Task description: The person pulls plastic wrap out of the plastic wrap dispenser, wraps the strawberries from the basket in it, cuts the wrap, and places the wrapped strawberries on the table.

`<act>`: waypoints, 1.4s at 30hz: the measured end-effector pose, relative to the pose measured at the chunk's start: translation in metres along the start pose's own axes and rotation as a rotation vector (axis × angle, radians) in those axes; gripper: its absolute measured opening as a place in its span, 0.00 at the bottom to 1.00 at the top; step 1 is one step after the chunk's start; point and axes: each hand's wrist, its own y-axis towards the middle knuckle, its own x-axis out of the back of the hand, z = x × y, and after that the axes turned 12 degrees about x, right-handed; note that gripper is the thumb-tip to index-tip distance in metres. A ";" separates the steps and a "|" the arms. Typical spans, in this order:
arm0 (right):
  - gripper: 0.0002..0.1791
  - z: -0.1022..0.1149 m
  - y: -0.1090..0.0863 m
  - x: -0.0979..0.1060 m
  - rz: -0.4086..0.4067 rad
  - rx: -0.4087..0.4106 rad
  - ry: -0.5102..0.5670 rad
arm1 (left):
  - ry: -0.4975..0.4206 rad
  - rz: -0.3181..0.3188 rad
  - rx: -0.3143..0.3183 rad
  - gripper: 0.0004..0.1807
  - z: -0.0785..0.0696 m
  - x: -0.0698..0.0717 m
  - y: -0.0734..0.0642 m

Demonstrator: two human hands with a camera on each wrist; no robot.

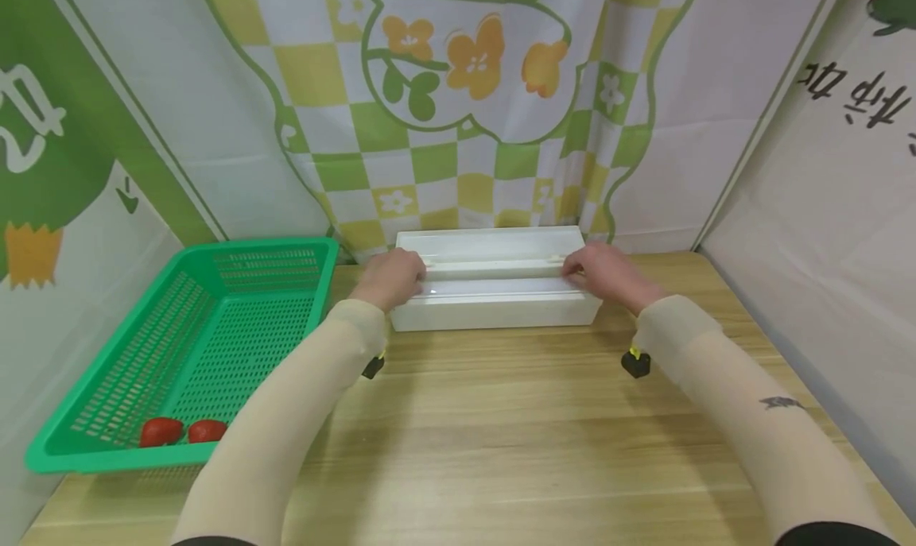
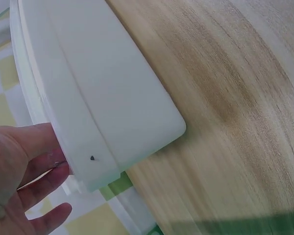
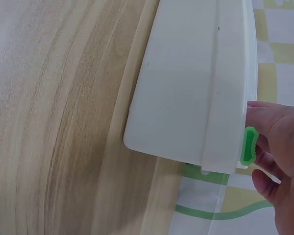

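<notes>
A long white plastic wrap dispenser (image 1: 494,315) stands at the back of the table with its lid (image 1: 494,242) raised. Shiny clear plastic wrap (image 1: 475,286) lies across its opening. At the left end, my left hand (image 1: 392,278) has curled fingers that pinch the edge of the wrap; a shiny bit shows at its fingertips in the left wrist view. The right hand (image 1: 604,272) pinches at the opposite end, its fingertips partly hidden behind the dispenser's edge. Beside those fingers sits a green slide cutter (image 3: 249,146) in the right wrist view.
On the left is a green perforated basket (image 1: 325,292) holding red tomato-like items (image 1: 161,431) near its front. The wooden table (image 1: 494,427) extends in front of the dispenser. A patterned curtain (image 1: 458,164) hangs directly behind, with printed cloth walls at both sides.
</notes>
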 end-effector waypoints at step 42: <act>0.09 0.005 0.005 0.017 -0.129 -0.081 -0.116 | -0.133 -0.077 -0.013 0.13 0.012 0.019 -0.003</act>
